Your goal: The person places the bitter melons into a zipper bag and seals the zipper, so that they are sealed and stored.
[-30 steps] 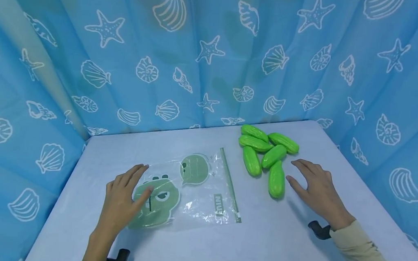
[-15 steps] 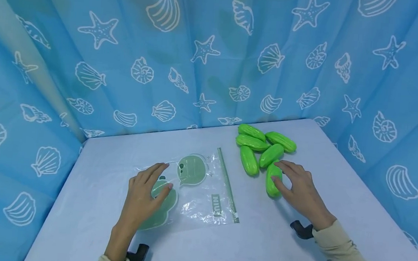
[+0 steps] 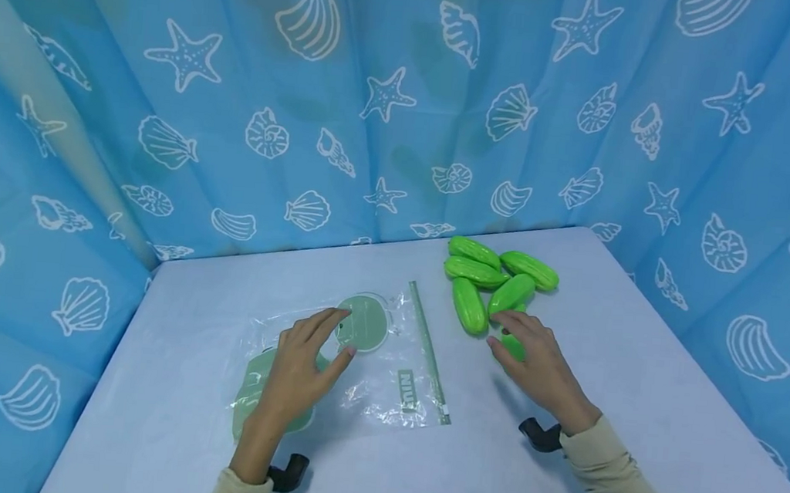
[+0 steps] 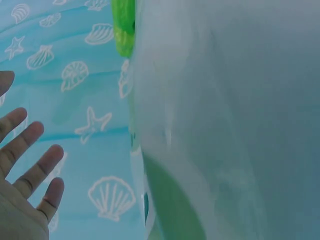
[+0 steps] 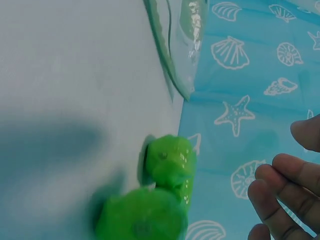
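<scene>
A clear plastic zip bag with green cartoon prints lies flat on the table, its green zip edge on the right. My left hand hovers over the bag with fingers spread and thumb apart, holding nothing. Right of the bag lies a cluster of several glossy green cucumber-like vegetables. Over the nearest one is my right hand, its fingers loosely bent and partly hiding that vegetable. In the right wrist view, the fingers show nothing between them, with two vegetables beside them.
A white cloth covers the table. Behind and at both sides hangs a blue curtain with white shell and starfish prints. A black curved piece sits at the left wrist, another at the right.
My left hand has moved right across the bag. My right hand has moved left, from beside the cluster to over the nearest vegetable. The bag and vegetables lie as before.
</scene>
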A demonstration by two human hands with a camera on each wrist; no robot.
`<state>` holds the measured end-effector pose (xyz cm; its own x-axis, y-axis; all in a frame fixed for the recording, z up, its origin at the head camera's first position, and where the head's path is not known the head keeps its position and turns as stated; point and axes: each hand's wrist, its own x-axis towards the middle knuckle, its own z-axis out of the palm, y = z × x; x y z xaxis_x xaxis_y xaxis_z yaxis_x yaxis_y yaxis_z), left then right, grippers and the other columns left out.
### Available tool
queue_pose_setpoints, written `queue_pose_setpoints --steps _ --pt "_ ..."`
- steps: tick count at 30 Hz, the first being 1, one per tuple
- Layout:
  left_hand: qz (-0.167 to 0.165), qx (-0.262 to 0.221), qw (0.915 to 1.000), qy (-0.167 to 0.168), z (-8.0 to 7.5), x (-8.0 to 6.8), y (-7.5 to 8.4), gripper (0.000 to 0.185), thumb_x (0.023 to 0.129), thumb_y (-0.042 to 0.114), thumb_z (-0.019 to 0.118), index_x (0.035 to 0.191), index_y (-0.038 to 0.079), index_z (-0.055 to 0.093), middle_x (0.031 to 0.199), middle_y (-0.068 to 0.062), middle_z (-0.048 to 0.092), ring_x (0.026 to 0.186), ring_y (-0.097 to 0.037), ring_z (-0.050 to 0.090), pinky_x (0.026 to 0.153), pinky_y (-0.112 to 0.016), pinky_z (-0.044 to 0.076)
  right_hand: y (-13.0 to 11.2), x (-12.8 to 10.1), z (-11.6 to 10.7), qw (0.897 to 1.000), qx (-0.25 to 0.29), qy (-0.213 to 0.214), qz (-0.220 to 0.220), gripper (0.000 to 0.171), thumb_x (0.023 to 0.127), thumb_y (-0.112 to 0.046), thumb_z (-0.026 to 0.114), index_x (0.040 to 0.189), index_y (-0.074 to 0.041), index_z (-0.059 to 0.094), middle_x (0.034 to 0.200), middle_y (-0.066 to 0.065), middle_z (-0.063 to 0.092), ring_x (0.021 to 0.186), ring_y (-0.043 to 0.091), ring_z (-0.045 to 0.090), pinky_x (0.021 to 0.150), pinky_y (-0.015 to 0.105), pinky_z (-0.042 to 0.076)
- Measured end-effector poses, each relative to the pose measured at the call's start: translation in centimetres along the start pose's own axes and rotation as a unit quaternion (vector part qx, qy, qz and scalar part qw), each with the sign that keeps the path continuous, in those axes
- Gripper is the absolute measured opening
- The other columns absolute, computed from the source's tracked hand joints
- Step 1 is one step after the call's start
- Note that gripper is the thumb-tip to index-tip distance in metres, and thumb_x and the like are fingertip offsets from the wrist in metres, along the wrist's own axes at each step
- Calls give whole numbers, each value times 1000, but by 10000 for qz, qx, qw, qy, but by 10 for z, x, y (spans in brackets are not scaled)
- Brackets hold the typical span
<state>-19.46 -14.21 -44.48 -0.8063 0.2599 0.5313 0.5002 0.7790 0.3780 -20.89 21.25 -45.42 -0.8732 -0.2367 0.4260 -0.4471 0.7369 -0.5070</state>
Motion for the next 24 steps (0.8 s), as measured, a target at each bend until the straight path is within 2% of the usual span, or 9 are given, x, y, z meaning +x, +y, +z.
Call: queue_pose_setpoints --steps 3,6,10,16,24 --pt "40 -58 10000 -51 5 4 4 52 89 48 52 137 29 43 136 6 44 119 -17 42 87 -40 34 -3 2 5 9997 216 47 -106 36 90 -26 59 124 -12 55 125 5 51 111 24 49 89 45 39" --pt "85 -65 9999 -56 11 6 5 52 89 48 52 137 29 43 136 6 44 119 -16 43 87 -39 34 -6 5 13 9987 397 103 -293 36 90 -22 61 124 -12 55 124 3 51 100 21 54 78 40 47" --pt "78 -47 9999 -109 19 7 10 52 89 49 50 136 29 43 135 6 45 118 -15 43 87 -38 35 -11 10 21 9976 556 115 -405 36 88 -20 62 123 -14 56 122 0 52 91 15 56 69 35 49" --pt "155 -167 9996 -135 29 13 18 51 90 49 50 136 27 44 134 6 46 119 -15 44 88 -40 36 -13 14 32 9968 725 -42 -330 33 89 -18 61 121 -14 57 121 -1 53 88 10 56 68 33 50" --pt "132 -299 9989 -351 38 19 23 49 90 50 49 136 33 42 134 5 46 125 -13 38 94 -40 35 -10 16 51 9941 980 -329 -326 28 89 -17 60 117 -15 59 119 -2 55 85 7 55 67 31 51"
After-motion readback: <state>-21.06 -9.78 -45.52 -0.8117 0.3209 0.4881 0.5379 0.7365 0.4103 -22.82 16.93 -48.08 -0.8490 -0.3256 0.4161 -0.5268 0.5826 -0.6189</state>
